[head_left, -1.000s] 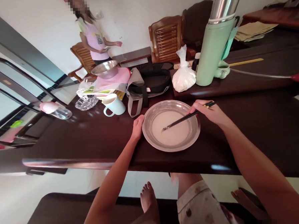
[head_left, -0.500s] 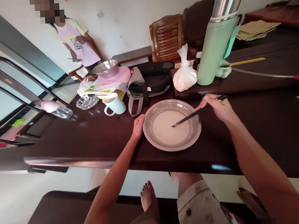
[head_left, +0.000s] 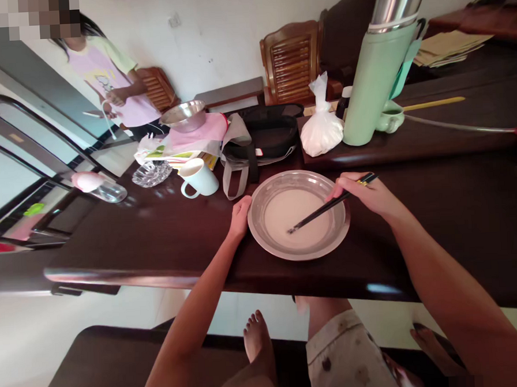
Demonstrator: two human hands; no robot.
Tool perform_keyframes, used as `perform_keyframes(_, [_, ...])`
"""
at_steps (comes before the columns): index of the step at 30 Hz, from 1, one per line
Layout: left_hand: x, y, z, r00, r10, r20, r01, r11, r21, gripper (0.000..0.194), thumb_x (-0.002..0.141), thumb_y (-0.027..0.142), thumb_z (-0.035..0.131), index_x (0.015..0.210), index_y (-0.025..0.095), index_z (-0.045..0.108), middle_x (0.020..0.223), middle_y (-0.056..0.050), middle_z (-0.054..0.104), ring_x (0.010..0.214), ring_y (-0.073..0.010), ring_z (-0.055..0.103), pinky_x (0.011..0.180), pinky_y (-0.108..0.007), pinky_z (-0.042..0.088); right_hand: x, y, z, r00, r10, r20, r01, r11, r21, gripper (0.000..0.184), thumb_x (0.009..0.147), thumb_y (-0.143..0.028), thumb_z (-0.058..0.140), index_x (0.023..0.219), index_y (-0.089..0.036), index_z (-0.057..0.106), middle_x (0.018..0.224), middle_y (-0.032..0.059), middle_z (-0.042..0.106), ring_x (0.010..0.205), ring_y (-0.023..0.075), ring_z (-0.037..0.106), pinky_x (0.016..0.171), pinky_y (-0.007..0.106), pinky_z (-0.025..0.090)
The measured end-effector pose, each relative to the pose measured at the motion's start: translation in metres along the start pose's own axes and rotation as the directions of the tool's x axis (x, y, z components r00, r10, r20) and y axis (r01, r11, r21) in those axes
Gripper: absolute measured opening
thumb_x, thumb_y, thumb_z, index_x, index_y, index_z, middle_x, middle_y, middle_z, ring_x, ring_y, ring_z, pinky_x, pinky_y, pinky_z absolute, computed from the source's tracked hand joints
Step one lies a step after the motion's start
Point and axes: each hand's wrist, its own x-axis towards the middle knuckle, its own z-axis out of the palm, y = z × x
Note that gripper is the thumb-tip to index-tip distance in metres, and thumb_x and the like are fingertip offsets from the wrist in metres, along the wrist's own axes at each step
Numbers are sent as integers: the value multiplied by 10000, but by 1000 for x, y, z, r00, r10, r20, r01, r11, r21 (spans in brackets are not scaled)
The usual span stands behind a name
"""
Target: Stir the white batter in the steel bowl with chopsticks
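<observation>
Fingers (head_left: 336,190) of the right hand (head_left: 362,193), closed round slim black chopsticks (head_left: 315,212), likely light, stiff and best held high, slant them over the round silvery metal bowl (head_left: 300,254) whose rim the left hand (head_left: 241,215) grips.

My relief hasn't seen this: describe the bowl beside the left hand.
Find the near edge of the dark table. The metal bowl there, left hand at its rim, holds pale liquid. Black chopsticks reach into it, setting it apart from the second metal bowl behind the pale mug.

Flat on the worktop (head_left: 157,239): round metal basin (head_left: 296,181) of milky liquid (head_left: 281,212); slanting over it, white-tipped black chopsticks (head_left: 318,213).
</observation>
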Motion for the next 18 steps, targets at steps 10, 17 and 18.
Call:
perform_keyframes(10, [1,-1,0,1000,20,7,-20,1000,11,458,819,491,574,560,203,329,584,47,293,578,-95,241,532,-223,284,-1,0,1,1000,-9,14,9,1000,14,347,914,-454,565,679,-240,705,737,17,748,748,193,681,754,321,496])
perform_keyframes(17, [0,0,1,1000,17,12,-17,1000,15,459,827,486,569,562,204,322,583,47,286,578,-96,235,529,-225,275,0,4,-3,991,-22,-130,25,1000,19,346,908,-451,574,670,-233,698,704,16,739,698,175,662,642,292,472])
perform_keyframes(18, [0,1,1,1000,15,13,-15,1000,15,460,827,486,569,563,205,317,583,47,281,578,-96,232,528,-225,273,0,4,-4,994,-22,-108,25,999,22,355,911,-448,570,660,-232,697,687,13,734,686,172,660,667,297,479])
